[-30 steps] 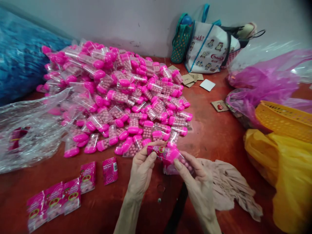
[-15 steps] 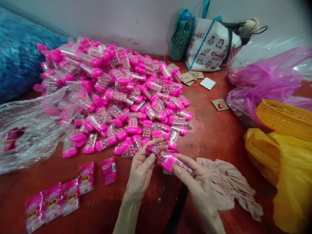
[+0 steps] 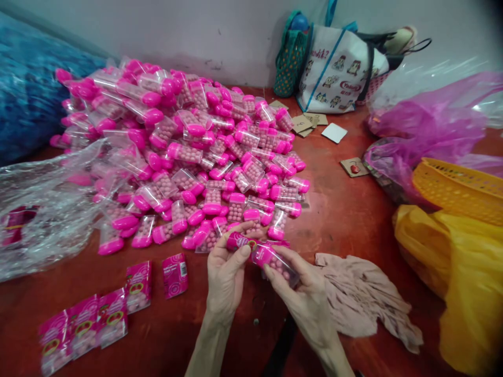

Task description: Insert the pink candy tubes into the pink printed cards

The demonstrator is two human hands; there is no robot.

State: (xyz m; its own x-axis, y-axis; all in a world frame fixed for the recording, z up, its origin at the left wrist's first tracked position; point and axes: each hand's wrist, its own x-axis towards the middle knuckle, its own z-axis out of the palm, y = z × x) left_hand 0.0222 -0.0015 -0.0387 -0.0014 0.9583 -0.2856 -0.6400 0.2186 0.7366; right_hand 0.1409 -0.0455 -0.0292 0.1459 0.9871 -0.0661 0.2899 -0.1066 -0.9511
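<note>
My left hand (image 3: 226,277) pinches a printed magenta wrapper sleeve (image 3: 238,241) between thumb and fingers. My right hand (image 3: 304,293) is closed around a clear candy container (image 3: 281,267) full of pink balls. The container's pink cap end points left and meets the sleeve; how far it sits inside I cannot tell. Just beyond both hands rises a large pile of similar containers (image 3: 212,152) with pink caps. To the left lie several wrapped containers (image 3: 84,327) side by side, and a printed magenta packet (image 3: 175,276) lies apart from them.
A crumpled beige cloth (image 3: 353,293) lies right of my hands. Farther right are a yellow plastic bag (image 3: 471,293), an orange basket (image 3: 456,183) and a purple bag (image 3: 432,120). Clear plastic film (image 3: 51,209) spreads at left. A white tote bag (image 3: 334,68) stands by the wall.
The container and the sleeve have shifted slightly left and now lie more in line with each other. My right hand has moved left and a little toward me.
</note>
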